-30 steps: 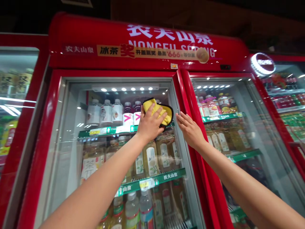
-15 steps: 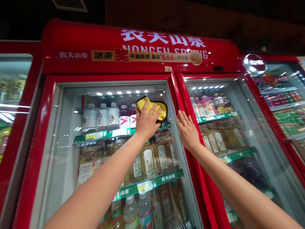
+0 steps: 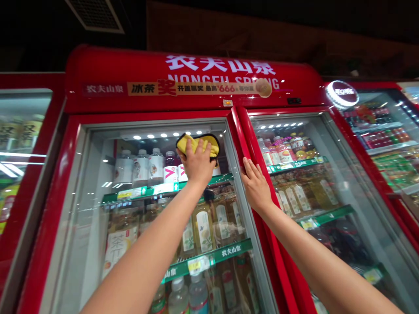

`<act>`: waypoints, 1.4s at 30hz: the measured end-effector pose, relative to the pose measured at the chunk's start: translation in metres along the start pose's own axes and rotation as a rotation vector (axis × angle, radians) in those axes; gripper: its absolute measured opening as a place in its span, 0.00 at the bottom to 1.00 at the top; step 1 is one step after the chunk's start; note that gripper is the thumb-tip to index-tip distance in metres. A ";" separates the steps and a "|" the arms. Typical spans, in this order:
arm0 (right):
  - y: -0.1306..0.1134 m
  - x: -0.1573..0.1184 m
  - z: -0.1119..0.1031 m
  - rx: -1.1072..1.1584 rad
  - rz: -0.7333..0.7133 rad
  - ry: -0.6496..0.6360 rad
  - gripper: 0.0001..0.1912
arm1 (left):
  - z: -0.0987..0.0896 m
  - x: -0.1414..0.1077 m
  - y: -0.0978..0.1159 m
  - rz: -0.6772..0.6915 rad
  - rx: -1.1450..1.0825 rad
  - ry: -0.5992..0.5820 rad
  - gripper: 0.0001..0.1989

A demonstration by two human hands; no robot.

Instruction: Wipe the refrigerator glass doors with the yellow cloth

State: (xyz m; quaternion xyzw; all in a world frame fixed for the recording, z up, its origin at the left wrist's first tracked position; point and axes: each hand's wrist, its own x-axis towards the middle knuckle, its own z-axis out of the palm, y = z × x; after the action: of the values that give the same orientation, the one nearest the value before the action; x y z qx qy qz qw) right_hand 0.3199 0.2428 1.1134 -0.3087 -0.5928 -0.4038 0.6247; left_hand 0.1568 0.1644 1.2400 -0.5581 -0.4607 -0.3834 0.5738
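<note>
My left hand presses a yellow cloth with a black border against the upper part of the left glass door. Its fingers lie over the cloth, which sticks out above and to both sides of them. Lower and to the right, my right hand rests flat on the red door frame, its fingers stretched out and holding nothing. Both doors of the red drinks fridge are closed.
Behind the glass, bottles line shelves with green price strips. A second red fridge stands at the left, and another drinks cooler with a round lit sign stands at the right.
My left hand and the cloth have slid slightly left across the glass. My right hand stays on the frame. The view has tilted up a little, showing more ceiling.
</note>
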 end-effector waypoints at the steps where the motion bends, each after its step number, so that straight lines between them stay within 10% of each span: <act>1: 0.000 0.000 0.001 0.005 -0.008 0.014 0.29 | 0.003 -0.005 0.008 0.050 -0.004 -0.023 0.29; 6: 0.002 0.000 0.002 -0.023 -0.026 0.033 0.24 | 0.014 0.025 0.044 0.204 -0.018 -0.117 0.29; 11: 0.004 0.000 -0.002 -0.068 -0.036 -0.007 0.25 | 0.002 0.072 0.019 0.119 0.060 -0.118 0.30; 17: 0.001 0.000 0.001 -0.015 -0.027 -0.004 0.24 | -0.005 0.035 -0.006 -0.167 0.086 -0.051 0.30; 21: -0.001 0.000 0.002 -0.041 -0.043 0.018 0.23 | 0.008 0.021 0.029 0.045 0.052 -0.101 0.30; 25: 0.000 -0.001 -0.002 -0.084 -0.058 0.018 0.24 | 0.012 0.062 0.045 0.183 0.063 -0.129 0.30; 29: 0.003 -0.002 -0.004 -0.082 -0.069 0.002 0.24 | -0.002 0.094 0.000 0.101 0.122 -0.144 0.32; 35: 0.005 -0.006 0.001 0.024 -0.051 0.017 0.28 | -0.033 0.063 -0.099 -0.176 0.148 -0.006 0.31; 39: 0.005 -0.007 0.005 0.039 -0.041 0.023 0.29 | -0.033 0.048 -0.089 -0.376 0.142 -0.004 0.31; 42: 0.004 -0.005 0.003 -0.011 -0.054 -0.011 0.25 | -0.019 0.041 -0.045 -0.251 0.125 -0.079 0.32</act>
State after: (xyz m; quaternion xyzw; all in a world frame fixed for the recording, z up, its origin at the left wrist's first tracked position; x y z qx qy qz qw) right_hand 0.3222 0.2485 1.1090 -0.2983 -0.6019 -0.4220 0.6088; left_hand 0.1273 0.1449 1.2929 -0.4741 -0.5720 -0.4004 0.5365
